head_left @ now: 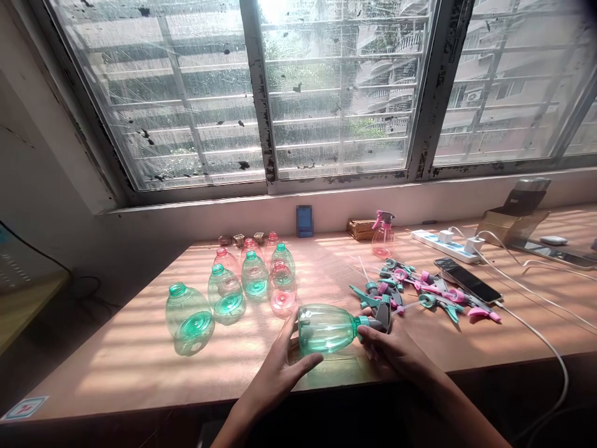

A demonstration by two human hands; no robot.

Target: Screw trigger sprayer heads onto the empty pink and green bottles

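A clear green spray bottle (326, 328) lies on its side in the air just above the table's front edge, its neck pointing right. My left hand (284, 364) is closed around its base, the thumb along the near side. At the neck, my right hand (385, 345) grips the green collar of a grey spray head (380, 317) that sits on the bottle's mouth. Whether the collar is fully screwed on, I cannot tell. Just beyond my right hand lies a pile of pink, green and grey spray heads (429, 286).
Several open green bottles (189, 317) and pink bottles (282, 289) stand at the left. A pink spray bottle (383, 239) with its head on stands at the back. A phone (469, 280), a power strip (445, 246) and white cables lie at the right.
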